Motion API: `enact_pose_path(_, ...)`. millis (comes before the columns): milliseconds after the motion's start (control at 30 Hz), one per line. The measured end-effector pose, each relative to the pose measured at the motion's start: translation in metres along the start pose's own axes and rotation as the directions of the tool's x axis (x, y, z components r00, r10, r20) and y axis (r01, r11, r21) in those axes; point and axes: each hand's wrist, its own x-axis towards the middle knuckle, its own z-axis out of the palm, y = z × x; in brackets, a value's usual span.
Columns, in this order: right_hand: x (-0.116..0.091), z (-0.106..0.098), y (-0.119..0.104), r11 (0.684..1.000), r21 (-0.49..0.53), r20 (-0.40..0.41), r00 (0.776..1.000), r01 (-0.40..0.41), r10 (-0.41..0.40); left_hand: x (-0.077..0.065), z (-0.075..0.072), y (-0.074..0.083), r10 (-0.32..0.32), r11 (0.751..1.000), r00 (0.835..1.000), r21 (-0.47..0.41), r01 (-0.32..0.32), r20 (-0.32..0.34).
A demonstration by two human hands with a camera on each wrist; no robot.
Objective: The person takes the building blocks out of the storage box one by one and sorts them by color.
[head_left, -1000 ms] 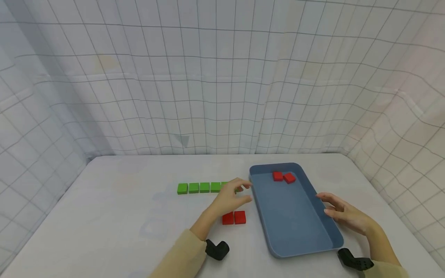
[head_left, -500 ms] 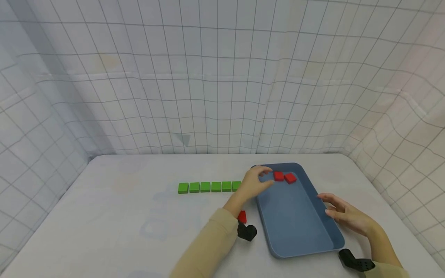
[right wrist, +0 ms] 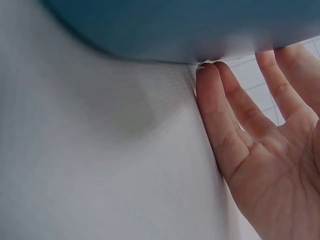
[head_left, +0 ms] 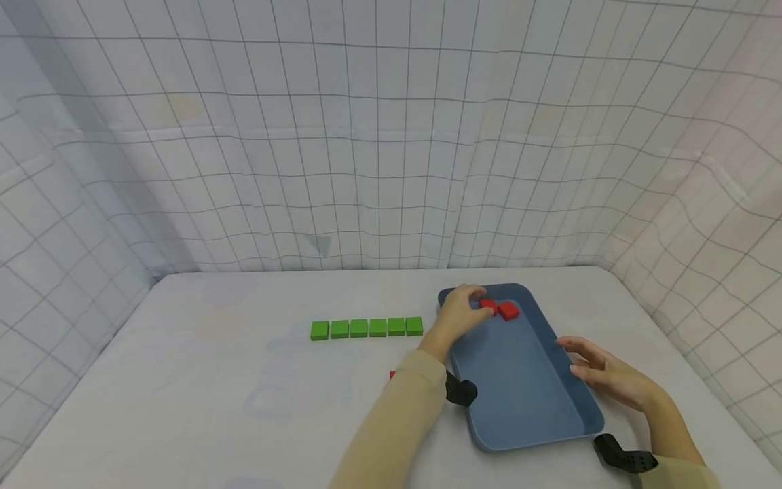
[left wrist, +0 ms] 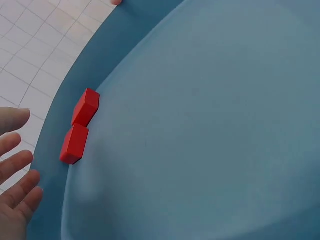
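My left hand (head_left: pixel 455 319) reaches over the far left corner of a blue tray (head_left: pixel 519 387), its thumb and fingers spread apart. One red block (head_left: pixel 489 303) lies just beside these fingers, and a second red block (head_left: pixel 508 311) lies to its right, both inside the tray. The left wrist view shows a gap between the hand (left wrist: pixel 15 195) and the nearer red block (left wrist: pixel 74 144). At the tray's right side my right hand (head_left: pixel 617 380) has loosely bent fingers; in the right wrist view its fingertips (right wrist: pixel 206 75) touch the tray's outer wall (right wrist: pixel 190 30).
A row of several green blocks (head_left: pixel 358 328) lies on the white table (head_left: pixel 201 380), left of the tray. Part of a red block (head_left: pixel 392 375) shows beside the left sleeve (head_left: pixel 394 421), which covers the rest. Black wrist mounts (head_left: pixel 461 392) stick out from both wrists.
My left hand has moved right and away from me, from beside the tray to over its far left corner by the red blocks. The right hand stays put.
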Motion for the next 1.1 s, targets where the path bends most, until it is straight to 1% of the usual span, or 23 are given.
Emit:
enact_pose_path(200, 0.0, -0.002, 0.001, 1.0, -0.012, 0.0, 1.0, 0.01, -0.01, 0.007, 0.006, 0.001, -0.059, 0.998, 0.998, 0.025, 0.059, 0.001)
enact_pose_path(467, 0.0, -0.001, 0.001, 1.0, -0.011, -0.007, 1.0, 0.011, -0.011, 0.012, 0.017, 0.001, -0.089, 0.989, 0.996, 0.119, 0.089, -0.006)
enact_pose_path(567, 0.001, -0.001, 0.001, 1.0, -0.016, -0.008, 1.0, 0.014, -0.014, 0.012, 0.019, 0.0, -0.101, 0.986, 0.995, 0.136, 0.1, 0.0)
enact_pose_path(700, 0.001, -0.001, 0.002, 0.999, -0.026, -0.013, 1.0, 0.019, -0.019, 0.013, 0.021, -0.003, -0.113, 0.986, 0.993, 0.126, 0.111, 0.013)
enact_pose_path(833, 0.001, -0.001, 0.004, 1.0, -0.025, -0.015, 1.0, 0.018, -0.019, 0.013, 0.021, -0.006, -0.111, 0.984, 0.993, 0.141, 0.105, 0.038)
enact_pose_path(967, 0.001, -0.002, 0.005, 1.0, -0.017, -0.015, 1.0, 0.016, -0.016, 0.014, 0.022, -0.008, -0.101, 0.98, 0.993, 0.177, 0.088, 0.065)
enact_pose_path(1100, 0.001, -0.002, 0.006, 1.0, -0.018, -0.019, 1.0, 0.018, -0.018, 0.015, 0.024, -0.009, -0.077, 0.969, 0.994, 0.241, 0.055, 0.083)
